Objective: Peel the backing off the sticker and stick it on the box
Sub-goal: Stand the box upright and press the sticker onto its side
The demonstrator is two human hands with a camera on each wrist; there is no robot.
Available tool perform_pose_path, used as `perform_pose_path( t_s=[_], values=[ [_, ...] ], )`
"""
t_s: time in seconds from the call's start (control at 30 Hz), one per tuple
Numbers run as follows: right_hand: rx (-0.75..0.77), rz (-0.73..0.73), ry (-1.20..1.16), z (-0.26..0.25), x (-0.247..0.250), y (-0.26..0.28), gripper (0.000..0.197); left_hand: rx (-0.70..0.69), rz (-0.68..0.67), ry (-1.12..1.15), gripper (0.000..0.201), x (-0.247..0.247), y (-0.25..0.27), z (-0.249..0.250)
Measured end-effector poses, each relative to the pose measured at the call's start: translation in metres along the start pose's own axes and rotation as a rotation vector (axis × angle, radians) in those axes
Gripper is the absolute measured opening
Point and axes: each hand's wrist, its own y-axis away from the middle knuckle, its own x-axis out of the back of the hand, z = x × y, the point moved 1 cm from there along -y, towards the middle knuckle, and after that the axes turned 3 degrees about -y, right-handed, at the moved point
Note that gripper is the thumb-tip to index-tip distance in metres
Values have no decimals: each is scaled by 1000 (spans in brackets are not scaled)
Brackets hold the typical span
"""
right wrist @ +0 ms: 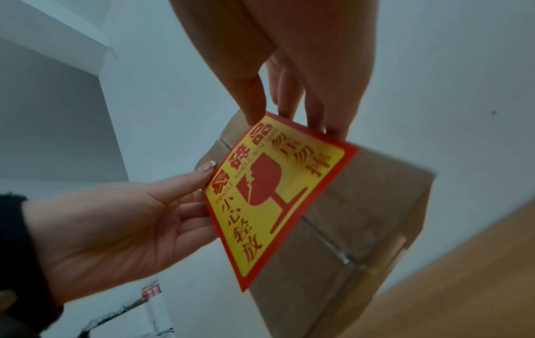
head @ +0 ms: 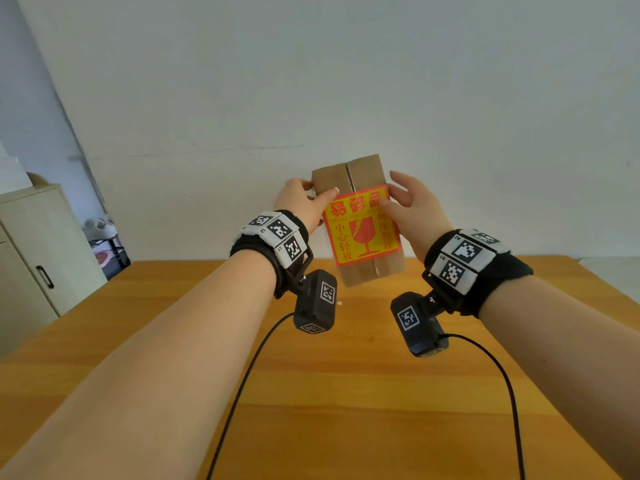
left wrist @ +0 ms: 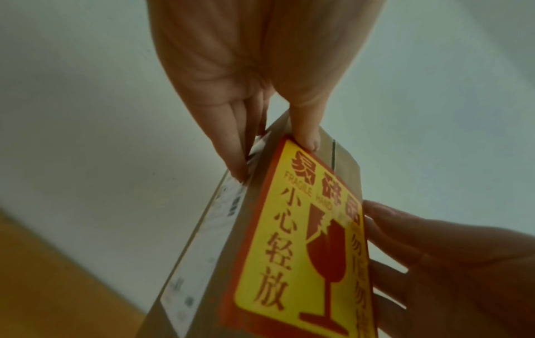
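A brown cardboard box (head: pixel 360 171) is held upright in the air above the table. A yellow sticker (head: pixel 360 233) with a red border and a broken-glass symbol lies over its front face. My left hand (head: pixel 317 194) grips the box's left edge, fingers on the side and thumb on the sticker's upper left corner. My right hand (head: pixel 389 188) pinches the sticker's upper right edge, thumb in front and fingers behind. In the right wrist view the sticker (right wrist: pixel 275 194) stands off the box (right wrist: pixel 362 217) along its lower part. The left wrist view shows the sticker (left wrist: pixel 304 251) on the box (left wrist: pixel 246 217).
A wooden table (head: pixel 346 410) lies below the hands, with two black cables (head: pixel 242 375) and a small white scrap (head: pixel 340 302) on it. A white wall is right behind the box. A cream cabinet (head: pixel 31 254) stands at the left.
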Motion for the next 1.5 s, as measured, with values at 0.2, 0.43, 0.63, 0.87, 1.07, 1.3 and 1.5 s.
perform_pose_path(
  t_s=[0.2, 0.43, 0.63, 0.87, 1.07, 1.3, 1.5],
  values=[
    [42, -49, 27, -5, 1, 10, 59, -158, -87, -93, 41, 9, 12, 6],
    [20, -11, 36, -3, 2, 13, 61, -192, -100, -75, 55, 10, 17, 9],
    [-89, -1, 99, 8, 3, 3, 63, -205, -65, -281, 91, 7, 13, 4],
    [-174, 37, 125, 33, -3, -13, 62, -321, -43, -459, 60, -3, 11, -1],
    [-212, 0, 136, 52, -9, -27, 57, -383, 2, -648, 43, -17, 4, -12],
    [-188, 37, 169, 65, -6, -40, 48, -482, 17, -680, 42, -31, -1, -11],
    [-197, 45, 141, 71, -5, -41, 52, -498, 23, -706, 42, -35, -1, -9]
  ],
)
